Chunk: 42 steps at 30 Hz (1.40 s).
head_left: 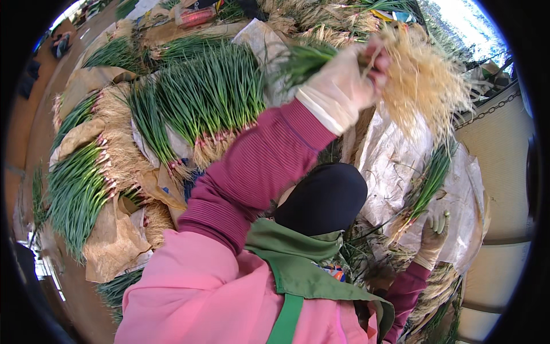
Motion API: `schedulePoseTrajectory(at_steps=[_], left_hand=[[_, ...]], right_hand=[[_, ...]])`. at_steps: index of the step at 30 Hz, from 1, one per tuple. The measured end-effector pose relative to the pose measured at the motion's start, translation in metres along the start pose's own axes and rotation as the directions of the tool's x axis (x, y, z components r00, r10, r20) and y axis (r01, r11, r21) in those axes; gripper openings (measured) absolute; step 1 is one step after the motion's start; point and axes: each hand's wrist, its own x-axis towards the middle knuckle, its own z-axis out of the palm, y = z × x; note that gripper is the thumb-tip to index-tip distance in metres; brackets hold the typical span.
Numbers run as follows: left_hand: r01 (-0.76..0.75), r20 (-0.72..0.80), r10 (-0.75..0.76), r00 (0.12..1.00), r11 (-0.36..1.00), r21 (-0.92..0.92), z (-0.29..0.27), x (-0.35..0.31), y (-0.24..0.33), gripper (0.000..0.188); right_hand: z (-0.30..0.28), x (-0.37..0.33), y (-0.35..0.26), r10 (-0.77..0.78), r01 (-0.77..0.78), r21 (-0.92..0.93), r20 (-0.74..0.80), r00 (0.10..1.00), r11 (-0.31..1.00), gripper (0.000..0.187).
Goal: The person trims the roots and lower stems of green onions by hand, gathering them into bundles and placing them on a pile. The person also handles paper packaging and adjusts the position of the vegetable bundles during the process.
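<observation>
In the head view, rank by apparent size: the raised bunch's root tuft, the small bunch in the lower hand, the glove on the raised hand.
1. Root tuft, largest.
2. Raised glove.
3. Small bunch, though it looks close to the glove; distance from the camera makes that unsure.

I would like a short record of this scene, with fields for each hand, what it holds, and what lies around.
left hand: gloved left hand, raised, shut on a bunch of green onions with pale roots
right hand: gloved right hand, low, gripping a smaller onion bunch
surface below: crumpled plastic sheet
surroundings: stacked onion bundles with brown paper between them
clothing: pink vest, maroon sleeves, green apron
</observation>
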Motion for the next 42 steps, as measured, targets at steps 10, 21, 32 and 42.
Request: schedulePoseTrajectory(at_steps=[10,21,32,42], left_hand=[[-0.296,0.089,0.394,0.915,0.505,0.81,-0.049,0.003,0.247,0.027],[0.563,-0.879,0.078,0.471,0.74,0.368,-0.424,-0.087,0.161,0.025],[0.343,-0.818,0.217,0.533,0.828,0.443,-0.461,-0.098,0.173,0.034],[0.75,-0.257,0.904,0.343,-0.099,0.654,-0.468,-0.077,0.156,0.089]], right_hand=[[-0.052,-0.026,0.087,0.289,-0.309,-0.121,-0.158,0.944,0.943,0.023],[-0.035,-0.048,0.101,0.212,-0.461,-0.258,-0.632,0.745,0.849,0.02],[-0.032,-0.043,0.136,0.237,-0.56,-0.388,-0.626,0.743,0.732,0.021],[-0.029,-0.064,0.156,0.216,-0.65,-0.382,-0.731,0.648,0.657,0.023]])
